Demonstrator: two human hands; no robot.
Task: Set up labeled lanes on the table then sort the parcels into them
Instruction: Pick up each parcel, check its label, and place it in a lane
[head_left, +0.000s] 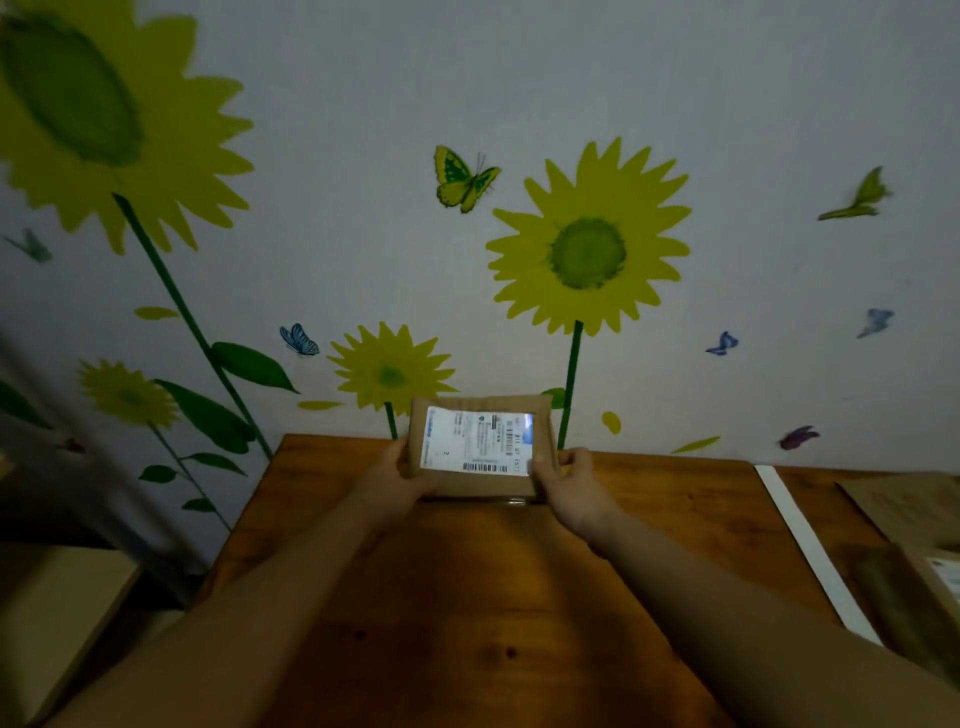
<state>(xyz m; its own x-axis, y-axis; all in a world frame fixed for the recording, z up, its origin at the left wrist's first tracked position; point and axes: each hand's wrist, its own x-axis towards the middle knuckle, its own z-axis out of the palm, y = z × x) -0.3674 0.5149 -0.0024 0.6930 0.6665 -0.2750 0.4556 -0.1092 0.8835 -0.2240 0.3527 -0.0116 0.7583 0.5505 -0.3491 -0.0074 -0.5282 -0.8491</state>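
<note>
A flat brown cardboard parcel (480, 483) with a white shipping label on its top face is held at the far middle of the wooden table (467, 597), close to the wall. My left hand (400, 475) grips its left edge and my right hand (574, 483) grips its right edge, thumbs on top. A white strip (810, 551) runs along the tabletop on the right like a lane divider. Right of the strip lie more brown parcels (914, 519), one with a label (948, 577) at the frame's edge. The room is dim.
A wall with sunflower and butterfly stickers (587, 249) stands right behind the table. A cardboard box (57, 613) sits low on the left beside the table. The table's left edge (244, 509) slants down toward me.
</note>
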